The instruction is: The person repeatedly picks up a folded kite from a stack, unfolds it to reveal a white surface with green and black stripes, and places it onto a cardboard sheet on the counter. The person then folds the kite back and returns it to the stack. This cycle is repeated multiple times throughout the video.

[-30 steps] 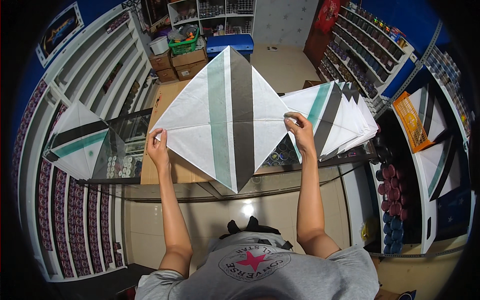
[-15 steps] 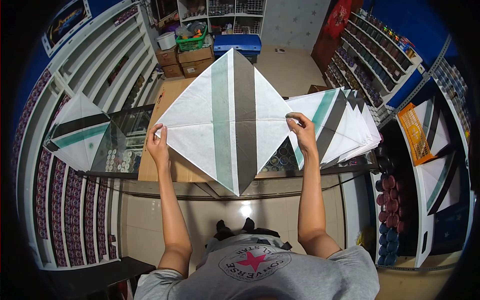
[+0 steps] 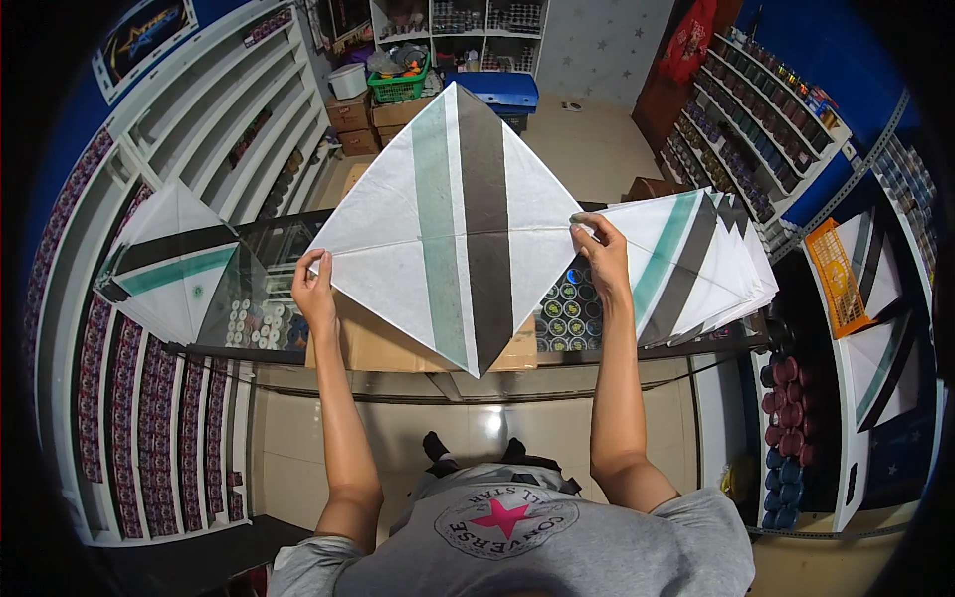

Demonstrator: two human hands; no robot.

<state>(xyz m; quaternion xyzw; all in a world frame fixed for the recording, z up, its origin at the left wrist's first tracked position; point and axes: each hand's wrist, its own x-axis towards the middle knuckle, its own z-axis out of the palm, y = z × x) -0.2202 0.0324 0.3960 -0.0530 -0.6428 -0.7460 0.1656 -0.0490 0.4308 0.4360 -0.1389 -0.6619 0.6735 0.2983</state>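
Between my hands a white diamond-shaped paper kite point(image 3: 378, 209) hangs in the air, crossed by a pale green stripe and a dark grey one. Thin spars show along its middle. The fingers of my left hand point(image 3: 315, 292) pinch its left corner, thumb toward me. At the opposite corner my right hand point(image 3: 603, 249) pinches it the same way. Below the kite lies a sheet of brown cardboard point(image 3: 373, 338) on a glass-topped counter. A stack of similar striped kites point(image 3: 686, 264) rests on the counter just beyond my right hand.
More striped kites point(image 3: 179, 264) lie on the left. White spools point(image 3: 254, 323) and round tins point(image 3: 567, 318) show under the glass. Shelves point(image 3: 199, 109) line the left wall; a thread rack point(image 3: 756, 119) stands at right. An orange basket point(image 3: 836, 279) sits beside it. Boxes point(image 3: 351, 114) are stacked behind.
The kite tilts slightly, its right corner a little higher, still held by both hands. The surroundings have shifted rightward in the view.
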